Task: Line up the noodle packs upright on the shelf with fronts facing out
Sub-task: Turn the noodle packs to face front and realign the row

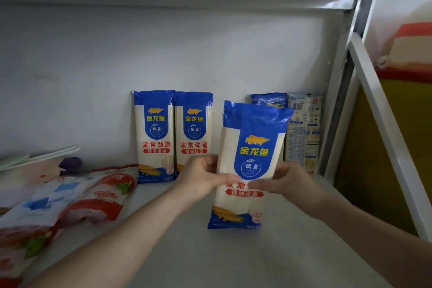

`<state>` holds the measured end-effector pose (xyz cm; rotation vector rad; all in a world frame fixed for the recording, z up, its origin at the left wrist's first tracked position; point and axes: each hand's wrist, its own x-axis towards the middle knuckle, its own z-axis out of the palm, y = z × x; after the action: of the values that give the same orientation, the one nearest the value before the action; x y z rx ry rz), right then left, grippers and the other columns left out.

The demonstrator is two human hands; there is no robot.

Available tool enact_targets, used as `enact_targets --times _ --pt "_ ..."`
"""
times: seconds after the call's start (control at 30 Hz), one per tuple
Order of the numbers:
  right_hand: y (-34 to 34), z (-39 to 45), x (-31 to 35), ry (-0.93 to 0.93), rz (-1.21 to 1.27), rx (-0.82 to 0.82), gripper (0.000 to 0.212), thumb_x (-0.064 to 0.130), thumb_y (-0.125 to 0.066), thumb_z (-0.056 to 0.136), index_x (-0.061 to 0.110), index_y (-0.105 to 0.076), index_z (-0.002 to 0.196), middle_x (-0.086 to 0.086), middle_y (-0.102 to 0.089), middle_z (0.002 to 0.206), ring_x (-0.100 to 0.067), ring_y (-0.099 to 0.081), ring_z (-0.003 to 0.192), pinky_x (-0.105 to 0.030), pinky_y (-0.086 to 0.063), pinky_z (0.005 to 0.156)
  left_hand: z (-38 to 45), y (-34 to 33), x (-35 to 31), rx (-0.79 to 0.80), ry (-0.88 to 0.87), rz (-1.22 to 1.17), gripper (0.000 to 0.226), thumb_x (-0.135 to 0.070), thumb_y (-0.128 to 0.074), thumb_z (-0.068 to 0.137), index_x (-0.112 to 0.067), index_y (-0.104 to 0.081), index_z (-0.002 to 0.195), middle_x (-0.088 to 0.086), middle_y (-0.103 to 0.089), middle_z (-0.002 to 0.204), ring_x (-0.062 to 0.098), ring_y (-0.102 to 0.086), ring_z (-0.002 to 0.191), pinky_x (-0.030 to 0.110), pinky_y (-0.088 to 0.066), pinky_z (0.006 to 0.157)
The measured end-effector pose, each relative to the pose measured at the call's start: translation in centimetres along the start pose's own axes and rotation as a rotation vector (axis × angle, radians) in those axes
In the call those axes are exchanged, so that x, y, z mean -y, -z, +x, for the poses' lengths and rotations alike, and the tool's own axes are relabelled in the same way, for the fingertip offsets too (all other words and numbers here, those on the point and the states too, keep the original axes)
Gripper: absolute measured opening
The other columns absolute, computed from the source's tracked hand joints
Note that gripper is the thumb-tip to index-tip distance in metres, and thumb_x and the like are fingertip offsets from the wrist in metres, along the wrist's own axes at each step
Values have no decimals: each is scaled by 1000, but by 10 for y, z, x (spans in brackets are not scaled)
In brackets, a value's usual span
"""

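Altogether five noodle packs show on the shelf [268,252]. Two front-facing packs — the first pack [154,135] and the second pack [193,133] — stand upright, touching each other, against the back wall [140,54] at about 11 o'clock from the hands. Two more stand at 1 o'clock, in the corner: a reversed pack [304,133] showing its barcode side, and a half-hidden pack [268,99] behind the held one. The fifth, the held pack [251,161], is upright near the middle, front facing out, leaning a little to the right; whether its bottom edge touches the shelf I cannot tell. The left hand [202,179] grips its left edge, fingers curled narrowly with the thumb across the front. The right hand [286,181] holds its right edge the same way, its thumb pressed on the red characters. At 9 o'clock several red-and-white bags [102,196] lie flat — their exact number is unclear.
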<state>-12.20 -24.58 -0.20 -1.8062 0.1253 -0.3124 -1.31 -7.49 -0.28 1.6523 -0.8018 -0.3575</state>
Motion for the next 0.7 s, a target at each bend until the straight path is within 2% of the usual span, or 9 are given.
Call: enact_targets --times 0.07,0.23,0.37,0.43,0.53,0.57,0.63,0.7 --pt "5 1 18 42 23 0 21 7 -73 70 17 -71 89 5 -76 85 -9 -73 80 -21 -58 62 3 5 -21 -34 -48 -87 25 -12 -78 70 -27 -68 88 -10 -75 86 6 -72 81 24 -57 71" --pt "12 7 57 159 105 16 36 15 -71 65 10 -70 101 -6 -75 96 -22 -73 86 -30 -60 66 11 15 -64 -79 -177 -169 17 -9 -76 72 -21 -70 82 -9 -75 83 5 -71 78 17 -54 65" --pt "18 11 80 218 120 17 43 18 -71 65 9 -68 107 -11 -73 103 -27 -71 92 -40 -60 76 16 19 -84 -78 -194 -143 10 -14 -74 74 -18 -71 82 -7 -75 81 7 -72 74 17 -54 59" --pt "20 13 87 248 128 0 37 20 -72 62 12 -71 98 -10 -74 98 -27 -72 89 -38 -60 74 19 21 -90 -96 -202 -117 8 -18 -75 74 -17 -71 82 -5 -75 79 9 -72 72 19 -54 59" --pt "21 16 95 283 109 -44 19 22 -71 62 15 -75 79 -10 -75 88 -27 -72 83 -33 -61 67 21 20 -93 -105 -193 -14 20 -26 -79 69 -17 -73 86 0 -75 87 14 -71 84 25 -55 74" --pt "21 15 98 281 94 -46 16 23 -70 62 15 -75 75 -10 -75 86 -25 -72 82 -31 -61 65 20 19 -93 -104 -195 7 16 -26 -79 70 -18 -73 83 -1 -75 85 13 -71 84 24 -54 75" --pt "24 13 108 273 28 -38 12 23 -70 64 15 -74 73 -7 -76 82 -22 -73 78 -28 -61 64 16 20 -100 -94 -223 4 7 -22 -75 76 -18 -73 81 -2 -76 79 10 -72 77 19 -54 70" --pt "28 10 126 305 -53 -36 11 20 -67 71 12 -71 76 -1 -75 76 -14 -73 71 -23 -59 60 14 24 -114 -103 -277 -13 5 -20 -72 78 -16 -73 81 -1 -76 77 11 -72 73 22 -56 70"
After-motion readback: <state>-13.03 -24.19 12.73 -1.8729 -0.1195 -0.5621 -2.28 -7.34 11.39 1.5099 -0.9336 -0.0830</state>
